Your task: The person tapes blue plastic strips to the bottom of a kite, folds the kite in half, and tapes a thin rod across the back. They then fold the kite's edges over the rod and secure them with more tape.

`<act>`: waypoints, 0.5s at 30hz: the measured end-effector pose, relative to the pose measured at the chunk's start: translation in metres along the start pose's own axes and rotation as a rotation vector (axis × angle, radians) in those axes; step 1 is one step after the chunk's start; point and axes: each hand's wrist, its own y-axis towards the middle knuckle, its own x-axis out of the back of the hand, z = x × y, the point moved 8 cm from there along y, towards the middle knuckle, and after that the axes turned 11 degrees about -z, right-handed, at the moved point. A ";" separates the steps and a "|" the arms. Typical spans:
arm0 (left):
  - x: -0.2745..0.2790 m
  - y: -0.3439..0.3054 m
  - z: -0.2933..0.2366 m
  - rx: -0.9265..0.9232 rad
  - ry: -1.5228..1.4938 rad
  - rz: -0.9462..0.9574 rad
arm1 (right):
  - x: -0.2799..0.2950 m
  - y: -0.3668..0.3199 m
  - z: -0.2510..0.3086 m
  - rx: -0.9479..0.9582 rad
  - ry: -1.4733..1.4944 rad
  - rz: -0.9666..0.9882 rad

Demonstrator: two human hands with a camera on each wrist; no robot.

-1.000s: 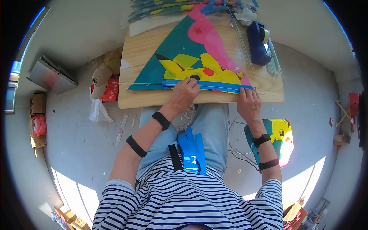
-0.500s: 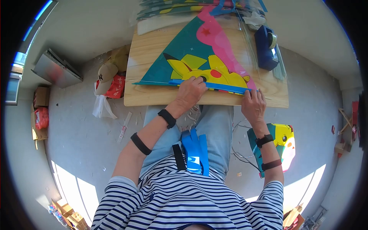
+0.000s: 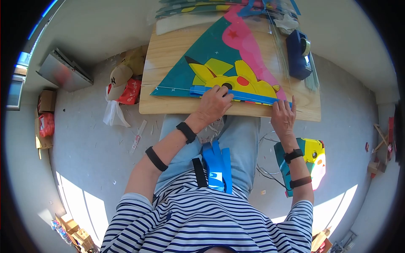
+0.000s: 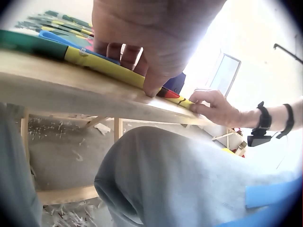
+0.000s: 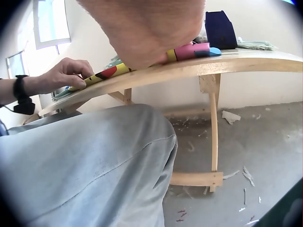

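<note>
A triangular cartoon-printed kite (image 3: 202,63), green, pink and yellow, lies on the wooden table (image 3: 168,107). Along its near edge runs a blue strip (image 3: 249,95), with a thin pale line lengthwise over it. My left hand (image 3: 216,103) pinches this folded edge near its middle, fingers on the far side and thumb (image 4: 152,85) on the near side. At the right end of the strip, my right hand (image 3: 283,116) holds the edge between thumb and fingers, its index finger stretched out past the others. The right wrist view hides the right fingertips behind the hand.
A dark blue tape dispenser (image 3: 298,55) stands at the table's right, beside thin pale rods (image 3: 312,80). More printed kites (image 3: 190,9) are stacked at the far side. Blue strips (image 3: 217,168) lie on the lap. Another printed piece (image 3: 314,160) is low at the right.
The strip on the near edge looked tilted narrow half a second ago and now shows wider. My right index finger has lifted and straightened. The whole head view has shifted, moving the table rightward.
</note>
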 end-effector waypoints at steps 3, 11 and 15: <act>-0.003 -0.008 -0.007 -0.102 0.119 -0.029 | -0.001 -0.002 0.003 0.016 -0.012 -0.020; 0.000 -0.010 -0.009 -0.142 0.112 0.001 | 0.000 -0.002 0.004 0.023 -0.020 -0.029; -0.001 -0.006 -0.011 -0.114 0.127 0.030 | 0.000 -0.001 0.005 0.026 -0.014 -0.039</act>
